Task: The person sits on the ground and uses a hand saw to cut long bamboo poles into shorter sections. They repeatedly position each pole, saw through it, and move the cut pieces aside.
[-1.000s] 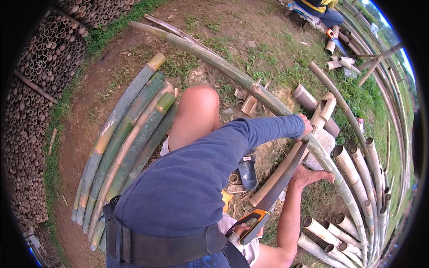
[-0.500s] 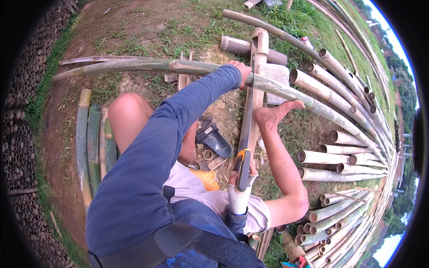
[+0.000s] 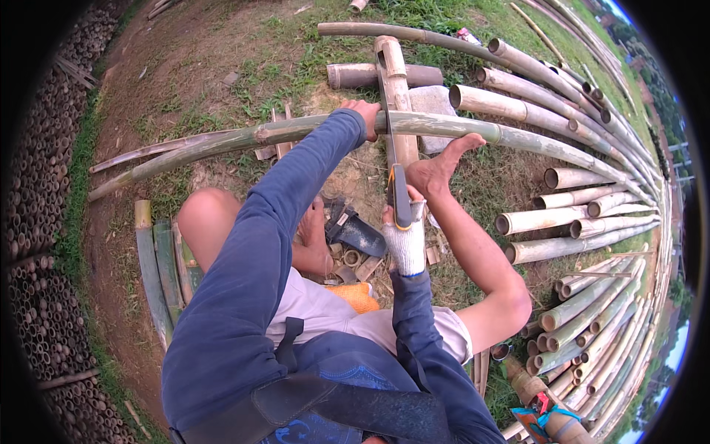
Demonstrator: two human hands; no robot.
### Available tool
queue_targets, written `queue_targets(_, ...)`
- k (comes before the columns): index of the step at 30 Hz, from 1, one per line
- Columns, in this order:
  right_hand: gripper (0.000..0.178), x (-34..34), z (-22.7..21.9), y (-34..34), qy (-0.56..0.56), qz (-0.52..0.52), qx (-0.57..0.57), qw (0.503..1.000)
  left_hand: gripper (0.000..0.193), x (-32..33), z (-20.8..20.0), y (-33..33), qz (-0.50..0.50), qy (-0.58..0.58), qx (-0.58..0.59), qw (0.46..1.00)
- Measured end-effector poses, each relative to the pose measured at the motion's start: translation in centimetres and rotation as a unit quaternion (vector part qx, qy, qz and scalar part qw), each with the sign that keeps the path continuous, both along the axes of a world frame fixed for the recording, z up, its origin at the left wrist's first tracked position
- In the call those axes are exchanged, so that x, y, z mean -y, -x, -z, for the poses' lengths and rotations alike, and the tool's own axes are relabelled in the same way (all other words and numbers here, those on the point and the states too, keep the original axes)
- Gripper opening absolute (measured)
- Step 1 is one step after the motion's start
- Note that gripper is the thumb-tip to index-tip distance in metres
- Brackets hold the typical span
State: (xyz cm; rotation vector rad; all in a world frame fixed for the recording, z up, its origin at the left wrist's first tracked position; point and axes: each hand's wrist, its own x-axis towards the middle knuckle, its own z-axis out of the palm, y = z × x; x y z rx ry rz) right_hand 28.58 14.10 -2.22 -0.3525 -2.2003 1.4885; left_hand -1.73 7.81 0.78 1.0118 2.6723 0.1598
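My left hand point(image 3: 364, 117) is bare and wraps over a long green bamboo pole point(image 3: 296, 128), just left of the cut. In a white fingerless glove, my right hand point(image 3: 406, 240) grips the black and orange handle of a handsaw point(image 3: 400, 198). The saw's blade lies across the pole close to my left fingers, its tip reaching the far end of a thick bamboo support point(image 3: 400, 102). That support runs away from me beneath the pole. My bare right foot point(image 3: 441, 164) rests against the support beside the pole.
Cut bamboo poles point(image 3: 547, 220) lie in rows on the right. A bamboo log point(image 3: 429, 76) and a grey block point(image 3: 436, 111) prop the support. A black sandal point(image 3: 359, 233) and bamboo offcuts lie between my legs. Short bamboo lengths point(image 3: 153, 259) lie left of my knee.
My right hand has pushed the saw forward, away from my body, along its stroke. My left hand keeps its hold on the pole. The whole view has shifted slightly.
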Motion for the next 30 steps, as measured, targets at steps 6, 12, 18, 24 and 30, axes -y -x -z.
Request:
queue_targets(6,0.058,4.5,-2.9,-17.0,-0.049,0.012,0.04,0.998,0.066,-0.1,0.7,0.6,-0.004,-0.015,0.019,1.0)
queue_targets(12,0.059,-0.3,0.3,2.4,-0.002,0.01,-0.018,1.0,0.068,-0.3,0.4,0.3,-0.011,-0.003,0.002,1.0)
queue_targets(18,0.058,1.0,-0.3,-1.2,-0.021,0.037,-0.019,0.999,0.07,-0.3,-0.1,0.2,-0.011,0.008,0.008,1.0)
queue_targets(24,0.059,4.3,-2.6,-18.0,-0.008,0.032,0.085,0.996,0.07,-0.3,0.3,0.7,-0.012,-0.012,0.021,1.0)
queue_targets(30,0.059,0.1,1.0,1.1,0.033,0.024,-0.009,0.999,0.068,-0.6,-0.1,0.5,-0.018,0.0,0.013,1.0)
